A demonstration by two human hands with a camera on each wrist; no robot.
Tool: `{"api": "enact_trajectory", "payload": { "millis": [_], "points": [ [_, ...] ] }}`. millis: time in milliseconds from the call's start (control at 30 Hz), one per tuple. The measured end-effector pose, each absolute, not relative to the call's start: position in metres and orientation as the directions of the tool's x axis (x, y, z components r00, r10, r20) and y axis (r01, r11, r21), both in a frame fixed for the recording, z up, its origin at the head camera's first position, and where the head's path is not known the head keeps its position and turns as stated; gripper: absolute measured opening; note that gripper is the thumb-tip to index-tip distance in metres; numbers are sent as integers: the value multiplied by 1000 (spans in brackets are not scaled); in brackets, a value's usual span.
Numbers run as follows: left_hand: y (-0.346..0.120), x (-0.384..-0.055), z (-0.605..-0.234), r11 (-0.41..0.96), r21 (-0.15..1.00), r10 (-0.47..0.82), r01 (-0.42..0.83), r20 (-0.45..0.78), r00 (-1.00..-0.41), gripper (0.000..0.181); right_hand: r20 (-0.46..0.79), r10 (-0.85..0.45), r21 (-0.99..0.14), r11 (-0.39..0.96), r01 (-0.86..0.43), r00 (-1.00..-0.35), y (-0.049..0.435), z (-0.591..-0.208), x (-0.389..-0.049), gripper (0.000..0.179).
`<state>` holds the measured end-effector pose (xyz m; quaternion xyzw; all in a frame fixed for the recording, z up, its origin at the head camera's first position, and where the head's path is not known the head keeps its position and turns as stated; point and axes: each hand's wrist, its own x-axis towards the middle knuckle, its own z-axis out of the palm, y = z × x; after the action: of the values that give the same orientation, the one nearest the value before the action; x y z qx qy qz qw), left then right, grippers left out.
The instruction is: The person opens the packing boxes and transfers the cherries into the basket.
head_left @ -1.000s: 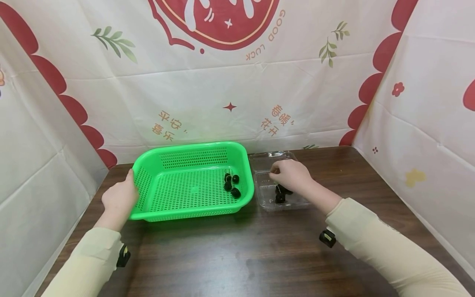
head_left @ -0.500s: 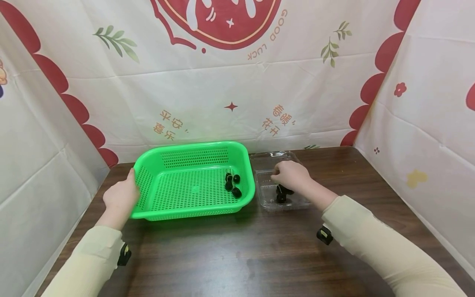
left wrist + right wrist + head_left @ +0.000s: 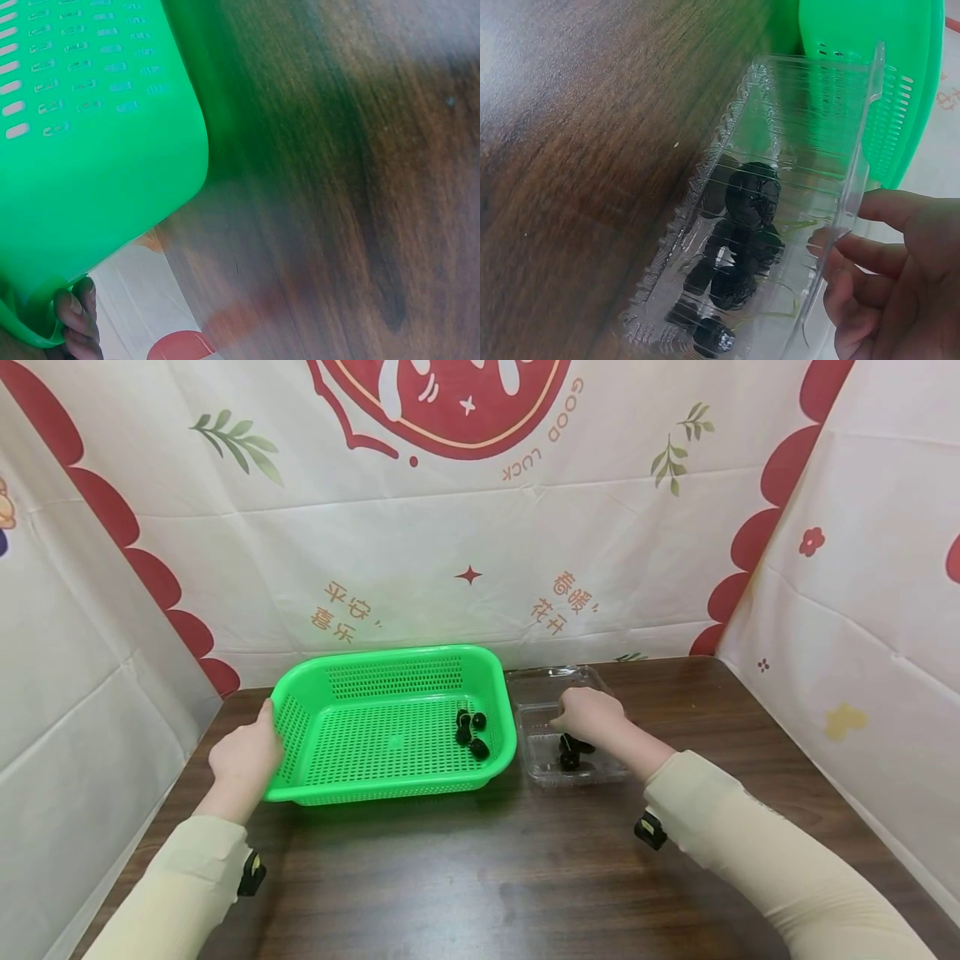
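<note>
My left hand (image 3: 246, 753) grips the left end of a green plastic basket (image 3: 393, 793), its fingertips curled round the rim in the left wrist view. Inside the basket's right end lie several dark, cherry-like fruits (image 3: 478, 748). My right hand (image 3: 592, 714) reaches over a clear plastic box (image 3: 536, 768) right of the basket. In the right wrist view its fingers are loosely bent, thumb apart from the forefinger, with fingertips past the box rim. Several dark wrinkled fruits (image 3: 754, 195) with thin green stems lie in the box beside them; nothing shows between the fingers.
The box's raised clear lid (image 3: 551, 681) stands behind it, near the white printed cloth (image 3: 420, 547) that hangs at the back and both sides. Brown wood-grain tabletop (image 3: 465, 877) runs in front of the basket and the box.
My right hand has shifted slightly right and lower over the box, its forearm drawing a little left. The left hand keeps its grip on the basket. The fruits lie as before.
</note>
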<state>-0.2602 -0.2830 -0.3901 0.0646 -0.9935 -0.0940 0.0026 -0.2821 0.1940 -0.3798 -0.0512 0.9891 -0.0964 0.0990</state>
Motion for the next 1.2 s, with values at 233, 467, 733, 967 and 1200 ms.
{"api": "enact_trajectory", "payload": {
  "millis": [233, 467, 733, 967, 1200],
  "points": [
    [-283, -260, -390, 973, 189, -130, -130, -14, -991, 67, -197, -110, -189, 979, -73, -974, 194, -382, -284, 28],
    [-283, -260, -391, 974, 188, -126, -124, -1, -992, 67, -189, -114, -192, 978, -77, -975, 195, -384, -285, 25],
    [-284, -260, -392, 975, 190, -125, -119, 19, -992, 65, -193, -129, -209, 974, -88, -973, 196, -380, -283, 23],
    [-283, -259, -391, 975, 193, -121, -114, 21, -992, 65, -182, -163, -224, 967, -120, -970, 194, -375, -281, 18],
    [-285, -260, -393, 974, 196, -122, -115, 26, -992, 64, -163, -175, -221, 966, -137, -971, 189, -370, -280, 18]
  ]
}}
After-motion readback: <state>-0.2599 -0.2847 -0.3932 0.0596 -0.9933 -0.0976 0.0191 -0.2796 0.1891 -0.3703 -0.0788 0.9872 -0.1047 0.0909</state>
